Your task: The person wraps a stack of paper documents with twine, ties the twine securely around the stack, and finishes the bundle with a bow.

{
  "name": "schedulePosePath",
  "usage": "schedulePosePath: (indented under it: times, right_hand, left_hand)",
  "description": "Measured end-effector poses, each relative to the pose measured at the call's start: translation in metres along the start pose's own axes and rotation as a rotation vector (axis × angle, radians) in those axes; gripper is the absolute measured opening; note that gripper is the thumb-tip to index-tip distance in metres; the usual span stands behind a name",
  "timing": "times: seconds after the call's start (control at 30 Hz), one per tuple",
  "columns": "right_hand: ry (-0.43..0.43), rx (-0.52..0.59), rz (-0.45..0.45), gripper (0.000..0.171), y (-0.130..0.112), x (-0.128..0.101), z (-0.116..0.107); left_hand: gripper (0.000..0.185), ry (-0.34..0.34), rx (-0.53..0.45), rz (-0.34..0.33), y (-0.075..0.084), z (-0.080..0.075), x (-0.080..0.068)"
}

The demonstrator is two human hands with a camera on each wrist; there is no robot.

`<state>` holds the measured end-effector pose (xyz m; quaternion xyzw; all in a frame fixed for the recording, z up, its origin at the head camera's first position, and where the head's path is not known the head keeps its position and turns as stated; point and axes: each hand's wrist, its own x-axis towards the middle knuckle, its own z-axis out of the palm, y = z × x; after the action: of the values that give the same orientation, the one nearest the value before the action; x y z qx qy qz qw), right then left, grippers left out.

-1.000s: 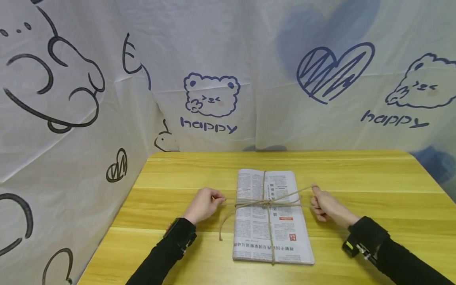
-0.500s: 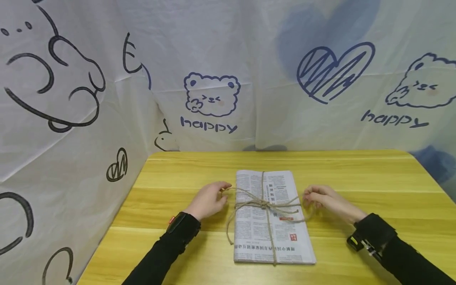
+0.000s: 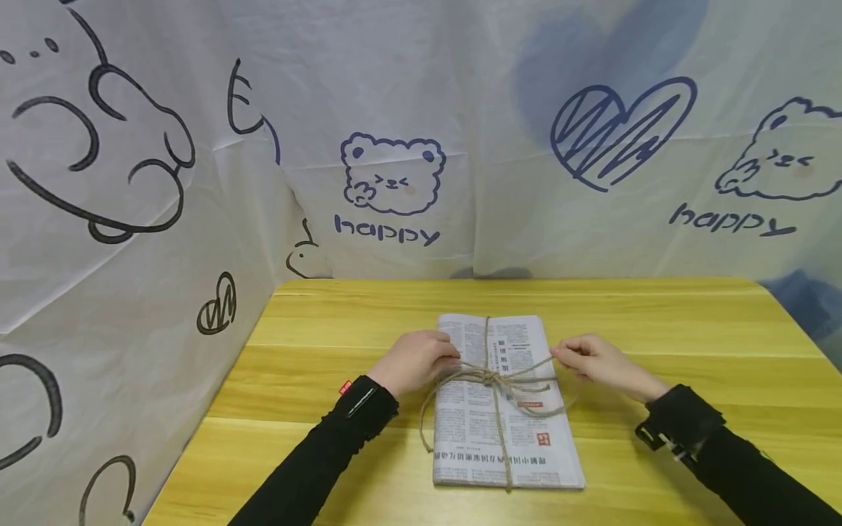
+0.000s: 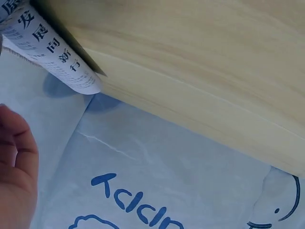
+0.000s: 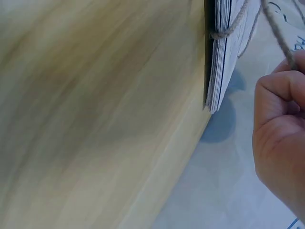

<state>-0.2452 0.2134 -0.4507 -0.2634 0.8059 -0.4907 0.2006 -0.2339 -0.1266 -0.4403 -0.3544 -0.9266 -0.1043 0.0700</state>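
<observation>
A folded stack of newspapers (image 3: 467,431) lies on the table, bound crosswise with brown twine (image 3: 498,416) that is knotted with loops near the middle. My left hand (image 3: 416,361) is at the stack's left edge, its fingertips pinching a strand of the twine. Across from it, my right hand (image 3: 595,360) pinches another strand between thumb and forefinger, just off the right edge. In the right wrist view that twine (image 5: 278,33) runs taut up from the fingers. A loose twine end hangs over the left edge of the stack.
The yellow wood-grain table (image 3: 316,446) carries the stack near its middle. Behind and to the left hangs a white cloth (image 3: 506,190) printed with bears, hearts and words. A black band with a device (image 3: 677,431) sits on each wrist.
My left hand has moved right, over the newspapers' left edge. My right hand has come inward and taken a different hold on the twine; loops now lie slack at the knot.
</observation>
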Motion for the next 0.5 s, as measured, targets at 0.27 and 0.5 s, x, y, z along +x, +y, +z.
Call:
schedulePosePath:
  times: [0.27,0.5]
  right_hand:
    - [0.001,0.005,0.079,0.05,0.013,-0.014,-0.009]
    - [-0.024,0.027,0.094,0.049,0.02,-0.016,-0.008]
  left_hand:
    - [0.009,0.039,0.031,-0.051,-0.011,0.007,-0.012]
    - [0.013,-0.014,-0.109,-0.156,-0.019,0.014,-0.021]
